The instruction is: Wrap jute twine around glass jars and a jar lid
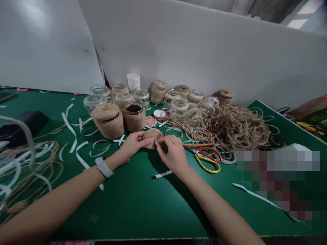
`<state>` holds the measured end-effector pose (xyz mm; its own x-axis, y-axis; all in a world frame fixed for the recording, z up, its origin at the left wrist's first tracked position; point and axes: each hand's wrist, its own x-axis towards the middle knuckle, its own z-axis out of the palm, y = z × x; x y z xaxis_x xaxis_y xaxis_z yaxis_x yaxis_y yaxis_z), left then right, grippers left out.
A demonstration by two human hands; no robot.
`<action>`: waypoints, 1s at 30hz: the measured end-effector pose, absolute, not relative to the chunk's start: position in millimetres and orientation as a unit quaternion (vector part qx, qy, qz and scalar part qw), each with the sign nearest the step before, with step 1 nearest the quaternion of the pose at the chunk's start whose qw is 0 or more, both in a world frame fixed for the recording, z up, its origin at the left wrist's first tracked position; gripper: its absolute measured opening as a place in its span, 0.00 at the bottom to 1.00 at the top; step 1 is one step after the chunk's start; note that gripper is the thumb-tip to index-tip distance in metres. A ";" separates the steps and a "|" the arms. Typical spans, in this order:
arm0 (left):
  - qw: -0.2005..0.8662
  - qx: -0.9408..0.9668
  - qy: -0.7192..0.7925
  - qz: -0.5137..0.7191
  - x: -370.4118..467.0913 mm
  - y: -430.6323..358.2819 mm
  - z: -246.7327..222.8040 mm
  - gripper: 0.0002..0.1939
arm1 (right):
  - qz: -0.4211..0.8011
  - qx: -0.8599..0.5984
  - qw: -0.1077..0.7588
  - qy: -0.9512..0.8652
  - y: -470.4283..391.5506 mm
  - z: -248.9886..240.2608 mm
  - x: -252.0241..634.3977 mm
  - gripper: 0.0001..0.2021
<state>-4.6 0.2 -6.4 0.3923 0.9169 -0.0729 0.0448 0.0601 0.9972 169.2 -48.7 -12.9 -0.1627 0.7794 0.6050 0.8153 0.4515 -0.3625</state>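
1. Work is judged partway: the flat round disc of coiled brown twine [155, 133] is held b/w both hands just above or on the green tabletop [122, 207], near the centre; which of the two can't be told. Its visible face is ringed w/ twine; its underside is hidden.
2. Done, as far as shown: the squat twine-wrapped jar w/ a twine-covered lid [108, 124] is fully clad on its visible side. The dark-rimmed, twine-wrapped jar w/o lid [134, 121] is stood just beside it, & more twine-clad jars [157, 92] are seen along the back.
3. Left uncovered: several clear glass jars [178, 110] are seen w/o any wrap. A big tangled heap of brown twine [240, 127] is piled to their right.
4. L hand [133, 146]: thumb & fingers are nearly closed, w/ the disc's left side clamped b/w them.
5. R hand [175, 153]: fingers are curled in, tips brought close at the disc's right edge. Contact is seen, but whether rim or strand is pinched can't be told.
6. Red-and-yellow-handled scissors [196, 151] are left untouched on the tabletop, near R hand. Narrow white strips [70, 127] are scattered at left.
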 end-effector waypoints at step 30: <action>0.528 0.554 0.484 0.424 1.9 -5.1 3.8 0.21 | -0.009 -0.548 0.366 -0.752 -47.3 -17.5 169.4 0.07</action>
